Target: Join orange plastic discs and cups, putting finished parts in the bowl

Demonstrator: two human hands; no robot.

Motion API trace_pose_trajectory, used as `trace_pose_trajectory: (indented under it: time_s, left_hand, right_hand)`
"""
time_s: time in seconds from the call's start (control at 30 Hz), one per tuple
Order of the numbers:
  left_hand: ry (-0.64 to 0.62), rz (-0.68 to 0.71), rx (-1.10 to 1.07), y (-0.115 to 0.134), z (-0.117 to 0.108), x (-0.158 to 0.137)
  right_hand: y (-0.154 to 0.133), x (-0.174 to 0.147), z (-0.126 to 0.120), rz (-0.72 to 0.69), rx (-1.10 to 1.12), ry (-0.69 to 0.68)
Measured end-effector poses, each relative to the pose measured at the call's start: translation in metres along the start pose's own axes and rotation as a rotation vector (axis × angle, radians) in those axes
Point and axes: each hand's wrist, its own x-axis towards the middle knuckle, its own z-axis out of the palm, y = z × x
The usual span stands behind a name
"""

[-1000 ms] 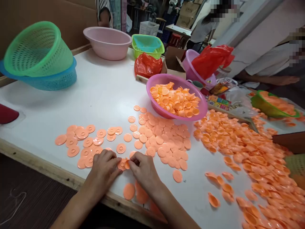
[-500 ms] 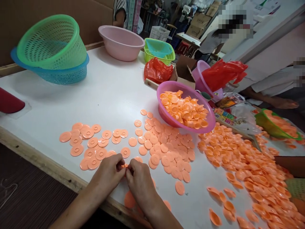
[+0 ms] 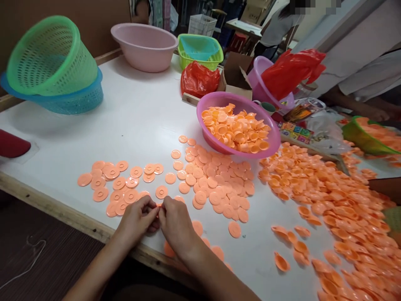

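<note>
My left hand and my right hand meet over the near edge of the table, fingers closed in a pinch. Between their fingertips shows a sliver of a small orange plastic piece; most of it is hidden, so I cannot tell its exact kind. Around the hands lie flat round orange discs with a ring in the middle: a loose group to the left and a denser spread to the right. A few more discs lie beside my right forearm.
A pink basin holds orange cup-shaped pieces, and a large heap of similar pieces covers the right side. Green and blue baskets stand at the left. Behind are a pale pink basin, a red bag and another person's arm.
The camera view has shifted slightly. My hands stay together with fingertips pinched on the small orange piece, with the fingers slightly rearranged. The other person's hand at the right has moved.
</note>
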Motion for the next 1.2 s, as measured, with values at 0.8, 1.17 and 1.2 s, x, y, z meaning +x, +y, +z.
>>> trace_pose_trajectory:
  time_s: [0.8,1.17,1.2]
  left_hand:
    - [0.226,0.548,0.199,-0.002,0.047,-0.05]
    - [0.281,0.477,0.493,-0.004,0.023,0.012]
    - [0.328,0.519,0.551,-0.001,0.018,0.018]
  right_hand:
    - [0.022,-0.064,-0.004,-0.195,0.462,0.629]
    - [0.054,0.011,-0.076,-0.086,0.613,0.682]
    - [0.064,0.025,-0.103,-0.062,0.622,0.747]
